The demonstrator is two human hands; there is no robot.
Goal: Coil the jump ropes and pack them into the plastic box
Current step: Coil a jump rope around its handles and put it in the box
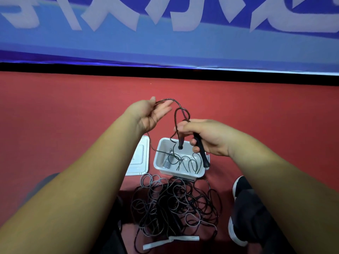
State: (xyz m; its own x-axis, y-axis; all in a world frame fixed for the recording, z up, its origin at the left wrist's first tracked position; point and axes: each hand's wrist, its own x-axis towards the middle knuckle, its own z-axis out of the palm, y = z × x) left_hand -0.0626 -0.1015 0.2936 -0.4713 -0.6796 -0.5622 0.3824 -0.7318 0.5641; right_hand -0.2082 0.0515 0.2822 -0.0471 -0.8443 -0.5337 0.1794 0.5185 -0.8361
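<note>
Jump rope (201,149) held up in both hands above the plastic box (158,159).

Its two black handles (180,143) are gripped together in the curled fingers of the right hand (207,136), while a loop of its thin cord is pinched at the fingertips of the left hand (148,114), the other fingers being loosely spread. One clear box is set on the red floor (73,116), with cord loops and one ribbed metal piece (166,163) inside; the cord is trailed down into it. One lid (140,158) is laid just left of it. A tangled heap of ropes (174,204) is piled in front, with two white strips (183,238) at its near edge. Two black shoes (238,184) are seen at right. White characters on the blue banner (165,43) are cut off and cannot be read.
</note>
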